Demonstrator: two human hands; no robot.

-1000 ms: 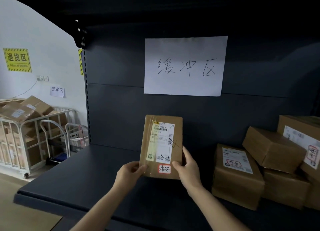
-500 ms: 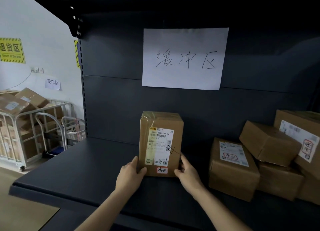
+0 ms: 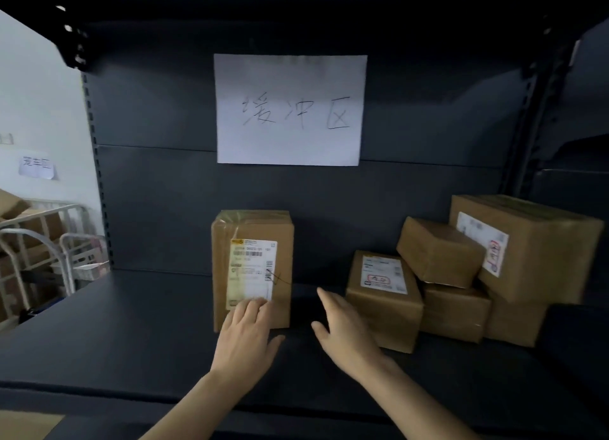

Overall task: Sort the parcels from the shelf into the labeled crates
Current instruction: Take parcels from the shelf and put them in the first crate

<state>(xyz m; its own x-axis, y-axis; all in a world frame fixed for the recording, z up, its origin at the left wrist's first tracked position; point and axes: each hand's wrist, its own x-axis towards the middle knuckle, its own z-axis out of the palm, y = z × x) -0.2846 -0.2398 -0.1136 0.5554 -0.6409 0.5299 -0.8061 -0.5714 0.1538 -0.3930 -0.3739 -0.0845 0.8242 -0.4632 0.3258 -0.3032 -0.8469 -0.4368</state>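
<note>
**One parcel upright, both hands loose**

At the far left a silver wire cage trolley (image 3: 39,242) holds brown cartons; it is well apart from my work. The dark grey metal shelf board (image 3: 131,324) runs across in front of me, and a white paper sheet with handwritten characters (image 3: 290,110) is stuck to the back panel above the middle.

Below that sheet the tall brown cardboard parcel with a white shipping label (image 3: 253,235) stands on its narrow end on the board. My left hand (image 3: 245,337) lies flat against its lower front, fingers straight, gripping nothing. My right hand (image 3: 346,331) hangs open and spread in the gap to the right, holding nothing, just in front of a low brown parcel with a red-marked label (image 3: 384,294). Behind that parcel a small brown box (image 3: 438,252) sits tilted on the stack, leaning by a large brown carton (image 3: 534,248).

No crates are in sight.

I reckon the risk is the upright parcel: standing on end with only flat fingers on it, a push could tip it backward or sideways. If my right hand sweeps on, it could nudge the stack and slide the tilted box off. The labels are blurred, so a hasty read could send a parcel to the wrong crate.
</note>
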